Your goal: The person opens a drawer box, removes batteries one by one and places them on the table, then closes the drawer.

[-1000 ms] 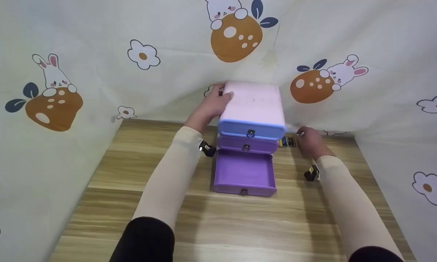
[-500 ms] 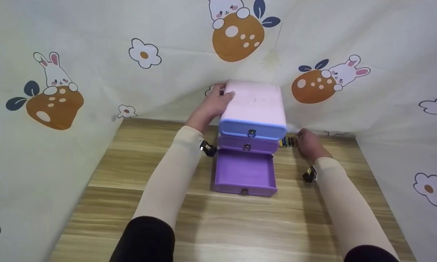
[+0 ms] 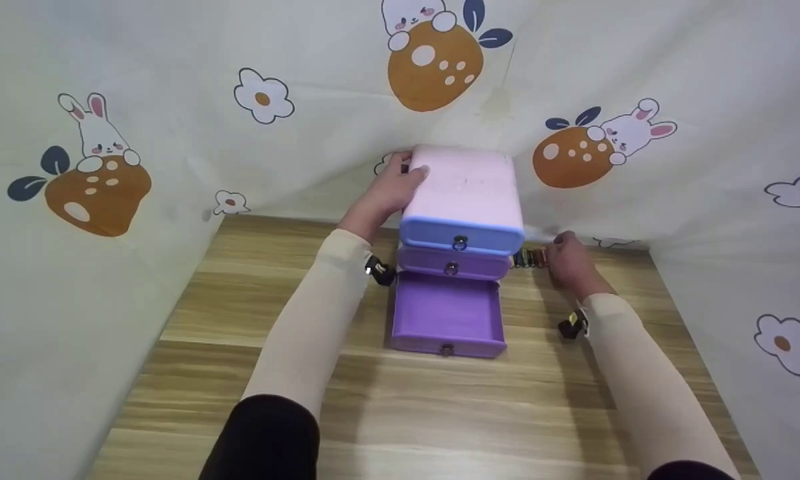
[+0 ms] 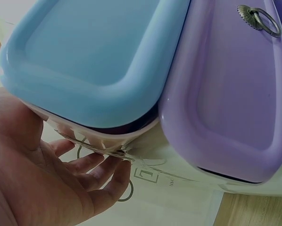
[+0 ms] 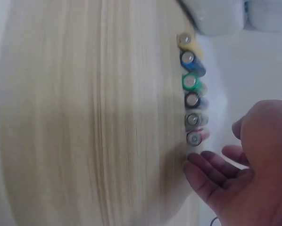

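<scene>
A small drawer cabinet with a pink top [image 3: 467, 183] stands against the wall cloth. My left hand [image 3: 392, 189] holds its upper left edge, thumb on the top and fingers against the side; the left wrist view shows those fingers bent along the side below the blue drawer front [image 4: 98, 52]. The bottom purple drawer [image 3: 447, 310] is pulled out and holds nothing. Right of the cabinet, several batteries [image 5: 192, 100] of different colours lie side by side in a row. My right hand [image 5: 247, 174] is beside the red battery [image 5: 194, 138] at the row's end, fingers extended, holding nothing.
The middle purple drawer [image 3: 451, 265] and the blue top drawer both carry ring pulls. White cloth [image 3: 320, 153] with rabbit and flower prints hangs behind and on both sides. The surface beneath is wood-grained [image 3: 253, 347].
My right hand has let go at the end of the battery row and shifted slightly right, showing the red battery there. The left hand and cabinet keep their place.
</scene>
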`<state>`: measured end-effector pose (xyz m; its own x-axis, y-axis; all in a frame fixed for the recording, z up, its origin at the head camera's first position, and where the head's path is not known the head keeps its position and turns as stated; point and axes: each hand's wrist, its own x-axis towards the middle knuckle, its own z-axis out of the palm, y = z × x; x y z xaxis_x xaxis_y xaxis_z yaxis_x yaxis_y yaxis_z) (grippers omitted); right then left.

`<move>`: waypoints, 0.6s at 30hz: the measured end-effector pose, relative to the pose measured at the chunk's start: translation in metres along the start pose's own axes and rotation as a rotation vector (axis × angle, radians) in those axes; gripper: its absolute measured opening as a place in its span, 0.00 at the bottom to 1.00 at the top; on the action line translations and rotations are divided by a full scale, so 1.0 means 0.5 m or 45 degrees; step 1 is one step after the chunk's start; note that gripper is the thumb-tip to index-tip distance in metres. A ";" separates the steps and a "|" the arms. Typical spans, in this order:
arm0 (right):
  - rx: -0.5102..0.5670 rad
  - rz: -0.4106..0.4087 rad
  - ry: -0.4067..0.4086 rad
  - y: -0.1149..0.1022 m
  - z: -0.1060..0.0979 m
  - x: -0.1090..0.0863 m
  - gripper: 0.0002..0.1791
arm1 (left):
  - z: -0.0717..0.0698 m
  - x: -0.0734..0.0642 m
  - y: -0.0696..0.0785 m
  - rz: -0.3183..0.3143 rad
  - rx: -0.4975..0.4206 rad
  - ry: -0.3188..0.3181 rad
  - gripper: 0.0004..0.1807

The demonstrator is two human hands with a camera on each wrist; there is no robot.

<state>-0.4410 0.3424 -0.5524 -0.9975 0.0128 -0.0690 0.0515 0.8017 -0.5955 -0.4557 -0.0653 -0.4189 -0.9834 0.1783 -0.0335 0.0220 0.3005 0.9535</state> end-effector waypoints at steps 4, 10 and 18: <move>0.068 -0.015 0.066 -0.026 -0.007 -0.032 0.26 | -0.001 0.000 0.003 -0.007 0.020 -0.003 0.37; 0.015 -0.190 0.125 -0.103 -0.008 -0.135 0.15 | 0.002 0.002 0.007 -0.020 0.044 -0.015 0.37; -0.008 -0.398 0.037 -0.224 0.015 -0.281 0.07 | -0.005 0.003 0.003 -0.051 0.074 -0.016 0.38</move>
<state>-0.3062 0.2463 -0.4820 -0.9660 -0.2180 0.1394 -0.2581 0.7731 -0.5795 -0.4578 -0.0668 -0.4167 -0.9814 0.1769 -0.0753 -0.0064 0.3613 0.9324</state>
